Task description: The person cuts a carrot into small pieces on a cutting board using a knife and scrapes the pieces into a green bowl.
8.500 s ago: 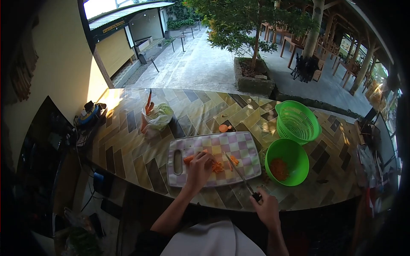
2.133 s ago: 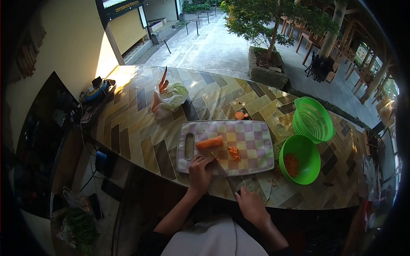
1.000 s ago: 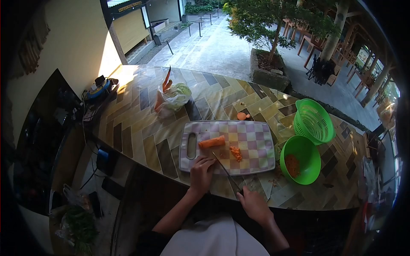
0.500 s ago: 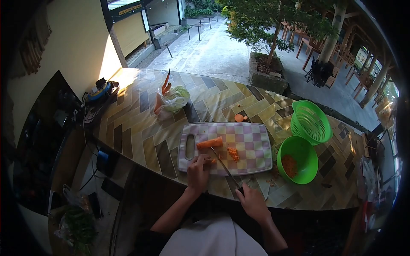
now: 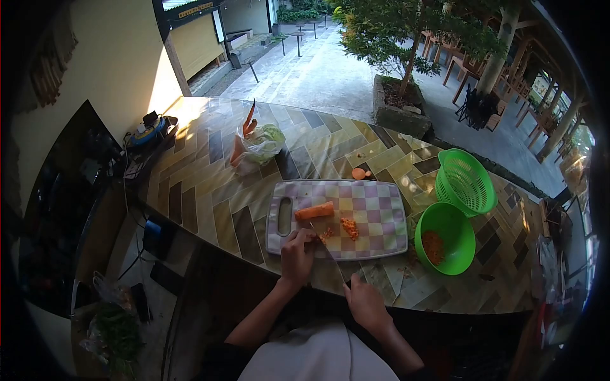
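A checkered cutting board (image 5: 381, 244) lies on the table in front of me. My right hand (image 5: 368, 305) is closed around the handle of a knife (image 5: 330, 256), whose blade points up and left across the board's near edge. Curled at the board's lower left, my left hand (image 5: 297, 257) has its fingertips pinched on a small carrot piece, mostly hidden, beside the blade. Chopped carrot bits (image 5: 326, 233) lie just right of those fingers. Above them rests a thick carrot length (image 5: 314, 211), and a pile of diced carrot (image 5: 349, 228) sits mid-board.
Right of the board stands a green bowl (image 5: 460, 238) with chopped carrot inside, touching a green colander (image 5: 467, 181). Carrot ends (image 5: 360, 173) lie beyond the board. A plastic bag (image 5: 260, 149) with vegetables stands farther back left. A power strip reel (image 5: 149, 136) is near the wall.
The knife has shifted left, its blade now close against my left fingertips. My right hand has moved slightly left and down. More carrot bits show beside the left fingers.
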{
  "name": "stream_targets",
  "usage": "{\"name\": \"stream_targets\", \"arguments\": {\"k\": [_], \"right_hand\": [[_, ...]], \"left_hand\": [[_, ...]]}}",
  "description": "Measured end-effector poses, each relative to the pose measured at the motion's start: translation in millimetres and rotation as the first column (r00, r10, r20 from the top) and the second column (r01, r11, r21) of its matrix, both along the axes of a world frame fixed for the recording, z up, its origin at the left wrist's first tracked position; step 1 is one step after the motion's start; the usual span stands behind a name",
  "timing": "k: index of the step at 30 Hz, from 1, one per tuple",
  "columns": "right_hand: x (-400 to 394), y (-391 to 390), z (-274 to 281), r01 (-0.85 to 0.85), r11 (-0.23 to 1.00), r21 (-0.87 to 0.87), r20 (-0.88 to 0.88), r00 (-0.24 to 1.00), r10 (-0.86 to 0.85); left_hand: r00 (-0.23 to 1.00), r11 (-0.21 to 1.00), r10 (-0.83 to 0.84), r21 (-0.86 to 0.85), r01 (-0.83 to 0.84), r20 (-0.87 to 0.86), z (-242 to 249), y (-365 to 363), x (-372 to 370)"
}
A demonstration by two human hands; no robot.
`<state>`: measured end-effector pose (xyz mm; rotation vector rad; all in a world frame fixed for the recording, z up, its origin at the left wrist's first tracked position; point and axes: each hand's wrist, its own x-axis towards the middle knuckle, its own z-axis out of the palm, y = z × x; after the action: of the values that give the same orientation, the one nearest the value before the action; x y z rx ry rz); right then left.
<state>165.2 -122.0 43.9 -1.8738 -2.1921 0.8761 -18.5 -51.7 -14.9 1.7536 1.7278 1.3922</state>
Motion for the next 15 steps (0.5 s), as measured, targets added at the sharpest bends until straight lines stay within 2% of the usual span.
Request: {"name": "stream_targets", "arguments": {"k": [7,11,15], "right_hand": [[8.1,9.4,-2.6,0.018,1.000,0.023,-0.014,1.000,-0.017],[23.9,10.5,-0.4,0.012,0.999,0.033,-0.093,0.996,-0.009],[21.2,3.3,-0.6,0.013,1.000,0.000,-0.156,0.988,-0.013]], "left_hand": [[0.999,0.999,-0.043,0.028,0.043,-0.021,0.0,0.6,-1.0],[0.997,0.998,-0.058,0.019,0.059,-0.052,2.8,2.0,-6.4],[0.995,0.993,-0.040,0.108,0.050,-0.091,-2.0,4.5,-8.3]]}}
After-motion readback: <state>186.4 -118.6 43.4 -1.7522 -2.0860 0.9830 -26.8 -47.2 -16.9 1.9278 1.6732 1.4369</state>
